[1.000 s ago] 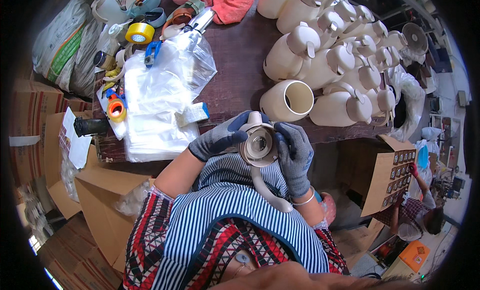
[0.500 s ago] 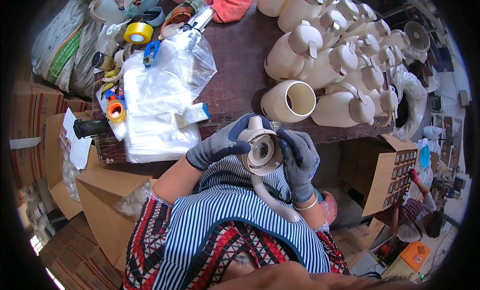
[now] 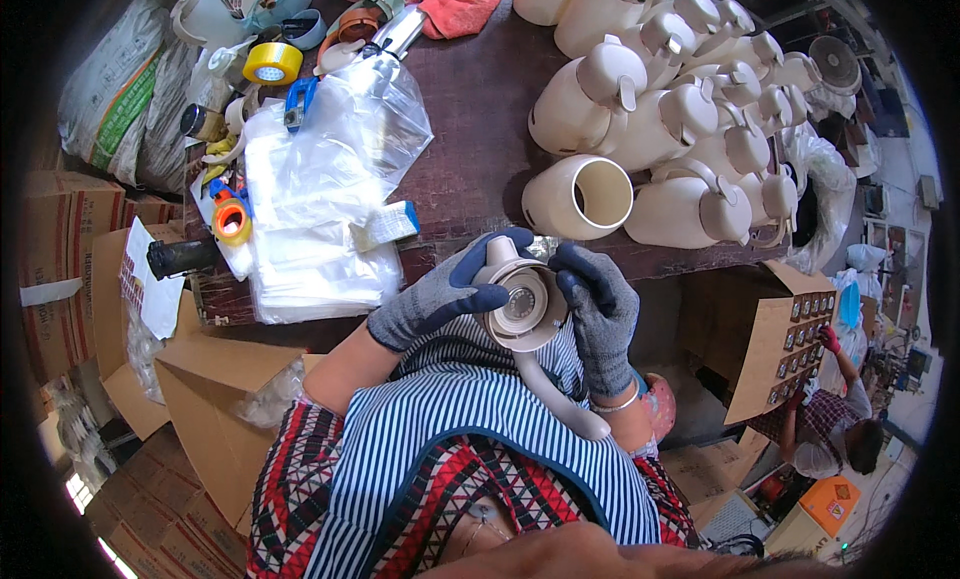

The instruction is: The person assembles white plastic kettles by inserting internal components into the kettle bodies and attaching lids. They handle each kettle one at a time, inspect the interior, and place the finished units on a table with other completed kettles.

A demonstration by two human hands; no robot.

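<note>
Above my lap, my left hand in a grey and navy glove is closed round the side of a beige jug top. Its round opening faces up, showing a ringed disc inside. A short spout points toward the table and a long curved handle hangs over my striped apron. My right hand, gloved alike, is beside the right rim with its fingers bent in and pinched; what they hold, if anything, is hidden. Just beyond, an open beige jug body lies tilted on the table, its mouth toward me.
Several beige jugs crowd the table's right side. Clear plastic bags lie left, with a blue clip and yellow tape. Cardboard boxes stand left; another carton stands right, near a person in red gloves.
My right hand's fingers have drawn back slightly from the rim and bent into a pinch. The jug top has tilted a little, its handle shifting slightly right. My left hand keeps its hold.
</note>
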